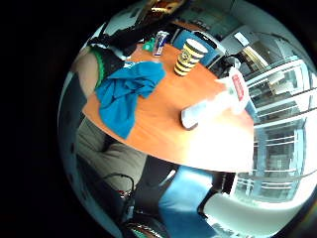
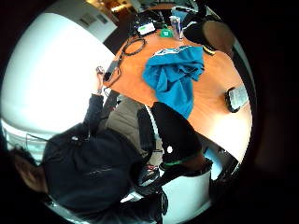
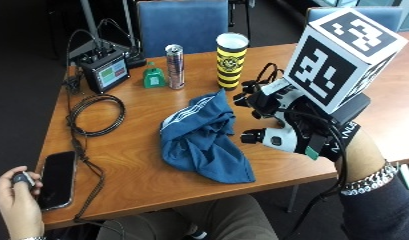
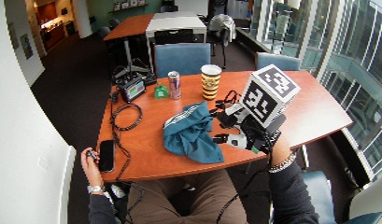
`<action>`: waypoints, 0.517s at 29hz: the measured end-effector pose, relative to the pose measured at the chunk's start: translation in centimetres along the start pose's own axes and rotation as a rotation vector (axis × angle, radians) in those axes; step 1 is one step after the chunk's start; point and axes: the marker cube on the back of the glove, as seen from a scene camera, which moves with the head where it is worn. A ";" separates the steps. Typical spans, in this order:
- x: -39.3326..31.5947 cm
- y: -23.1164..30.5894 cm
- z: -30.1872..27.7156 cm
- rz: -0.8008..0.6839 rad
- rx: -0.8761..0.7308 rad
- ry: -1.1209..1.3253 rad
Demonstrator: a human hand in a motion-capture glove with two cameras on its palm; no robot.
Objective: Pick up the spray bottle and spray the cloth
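The spray bottle (image 1: 213, 106) lies on its side on the orange-brown table (image 3: 144, 170), its pale body and red-and-white label seen in the little-finger-side palm view; in both outside views the gloved hand and its rig hide it, so only the palm views tell where it lies, apart from the cloth and toward the window side of the table. The blue cloth (image 3: 204, 137) lies crumpled in a heap near the table's front edge, one corner reaching to the edge. The right hand (image 3: 277, 117) hovers above the table just beside the cloth, fingers (image 3: 252, 136) loosely bent and spread, holding nothing. Behind the cloth stand a yellow-and-black paper cup (image 3: 231, 60) and a slim drink can (image 3: 175, 66), upright and near each other, with a small green object (image 3: 153, 77) just beside the can. Farther along that side sits a small black device with a lit screen (image 3: 105, 70), and a coiled black cable (image 3: 94, 115) lies in front of it. A phone (image 3: 56, 179) lies flat near the table's corner, and the bare left hand (image 3: 17, 200) beside it pinches a small dark object (image 3: 21, 178). Blue chairs (image 3: 183, 25) stand behind the table.
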 end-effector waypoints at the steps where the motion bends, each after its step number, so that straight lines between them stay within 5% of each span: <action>1: 0.0 0.0 0.0 0.000 0.000 0.001; 15: 0.3 -0.5 0.4 0.002 -0.004 -0.012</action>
